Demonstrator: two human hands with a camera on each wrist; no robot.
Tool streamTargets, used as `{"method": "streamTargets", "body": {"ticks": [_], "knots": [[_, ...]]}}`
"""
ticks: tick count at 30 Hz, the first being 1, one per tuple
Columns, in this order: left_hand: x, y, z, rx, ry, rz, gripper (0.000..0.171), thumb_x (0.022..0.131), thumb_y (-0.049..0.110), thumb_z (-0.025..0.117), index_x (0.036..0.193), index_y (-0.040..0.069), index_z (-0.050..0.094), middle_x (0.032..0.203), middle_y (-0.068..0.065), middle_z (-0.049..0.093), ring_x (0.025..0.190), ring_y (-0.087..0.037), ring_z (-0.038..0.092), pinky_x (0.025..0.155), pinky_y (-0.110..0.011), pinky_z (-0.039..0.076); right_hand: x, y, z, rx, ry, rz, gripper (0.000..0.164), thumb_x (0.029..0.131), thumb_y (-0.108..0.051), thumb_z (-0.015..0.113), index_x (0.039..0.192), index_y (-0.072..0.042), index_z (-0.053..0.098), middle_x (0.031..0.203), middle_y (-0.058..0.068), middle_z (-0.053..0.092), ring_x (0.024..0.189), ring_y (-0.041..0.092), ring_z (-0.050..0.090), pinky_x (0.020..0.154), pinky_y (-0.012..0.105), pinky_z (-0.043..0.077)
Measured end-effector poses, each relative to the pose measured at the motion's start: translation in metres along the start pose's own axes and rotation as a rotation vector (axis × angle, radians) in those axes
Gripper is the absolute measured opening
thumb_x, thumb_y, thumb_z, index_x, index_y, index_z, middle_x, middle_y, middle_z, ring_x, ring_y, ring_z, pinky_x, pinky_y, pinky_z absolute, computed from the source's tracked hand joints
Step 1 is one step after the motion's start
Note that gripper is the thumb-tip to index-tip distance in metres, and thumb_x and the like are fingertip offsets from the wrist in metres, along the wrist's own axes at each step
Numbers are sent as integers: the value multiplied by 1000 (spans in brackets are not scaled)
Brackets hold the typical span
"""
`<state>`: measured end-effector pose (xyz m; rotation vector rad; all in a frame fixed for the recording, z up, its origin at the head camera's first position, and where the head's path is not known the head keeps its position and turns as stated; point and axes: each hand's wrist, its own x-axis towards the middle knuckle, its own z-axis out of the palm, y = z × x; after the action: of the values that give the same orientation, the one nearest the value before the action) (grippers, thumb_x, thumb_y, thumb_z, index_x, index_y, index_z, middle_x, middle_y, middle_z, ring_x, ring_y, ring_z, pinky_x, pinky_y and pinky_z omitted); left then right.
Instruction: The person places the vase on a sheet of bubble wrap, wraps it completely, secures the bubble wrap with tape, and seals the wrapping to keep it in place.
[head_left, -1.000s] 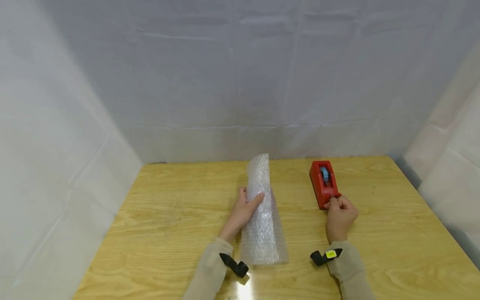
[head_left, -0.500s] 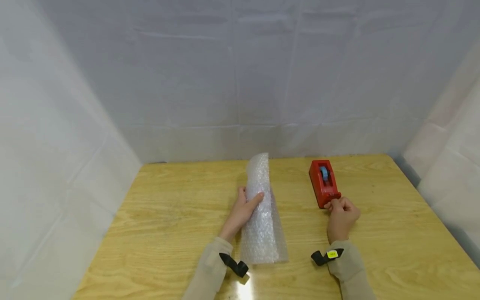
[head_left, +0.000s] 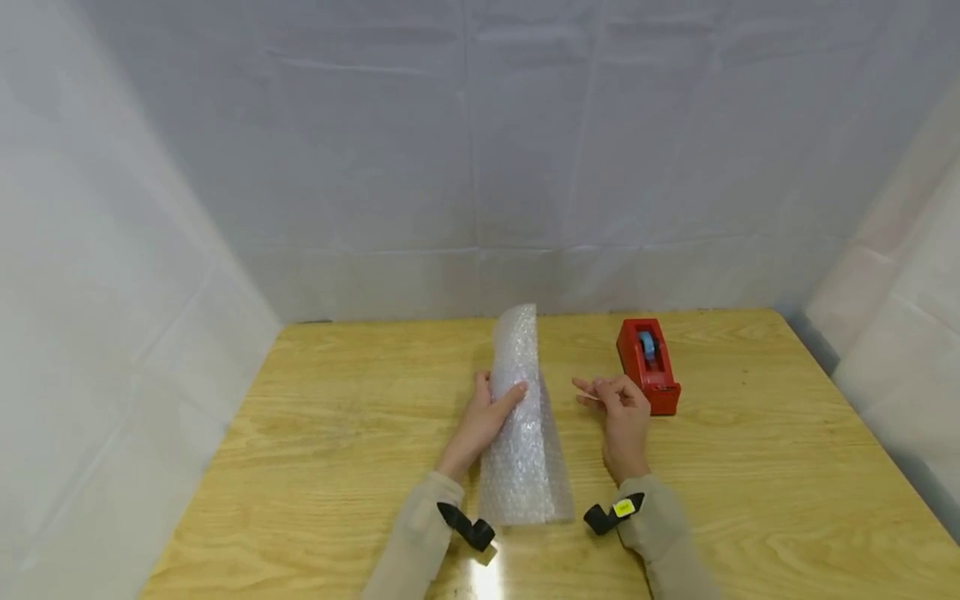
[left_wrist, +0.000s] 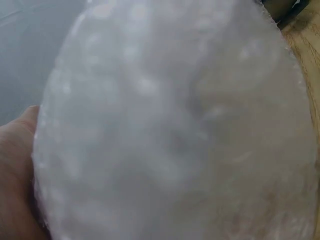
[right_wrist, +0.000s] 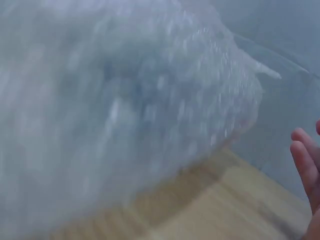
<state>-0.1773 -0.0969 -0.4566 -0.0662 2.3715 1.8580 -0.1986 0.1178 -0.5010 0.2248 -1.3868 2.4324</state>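
Observation:
My left hand (head_left: 480,425) grips a rolled sheet of bubble wrap (head_left: 522,467) from its left side, thumb on top and the other fingers hidden behind. Clear and shiny, the roll has a loose flap along its right side; its near end fills much of the left wrist view. Just right of the roll, my right hand (head_left: 622,421) pinches a short, pale strip of tape between thumb and finger. In the right wrist view only some of that hand's fingers (right_wrist: 306,162) show, beside the blurred bubble wrap (right_wrist: 200,95). A red tape dispenser (head_left: 662,400) stands behind the right hand.
A blue-cored tape roll (head_left: 647,344) sits in the dispenser. Everything stands on a wood-grain table (head_left: 337,467). Pale sheeting (head_left: 480,167) hangs behind the table's back edge and along both sides.
My right hand has left the dispenser's front edge and come left toward the bubble wrap, with the strip of tape in its fingers. The left hand and the roll have stayed put.

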Motion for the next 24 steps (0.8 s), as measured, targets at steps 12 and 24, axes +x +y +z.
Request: {"method": "streamTargets", "body": {"ticks": [12,24], "knots": [[4,-2,5,-23,9,5,71,90,58,63,134,9,36,124,-20,54,103,-30,60,82,-44,54,25,-11,44,20,-188,173,27,97,0,58,72,-10,57,105,7,64,97,20,55,72,26,48],[5,-3,7,-17,-2,21,70,91,57,62,134,9,34,126,-20,53,105,-30,59,83,-44,53,23,-8,56,-136,-183,141,27,86,13,63,66,7,46,76,3,67,83,20,66,77,26,50]]}}
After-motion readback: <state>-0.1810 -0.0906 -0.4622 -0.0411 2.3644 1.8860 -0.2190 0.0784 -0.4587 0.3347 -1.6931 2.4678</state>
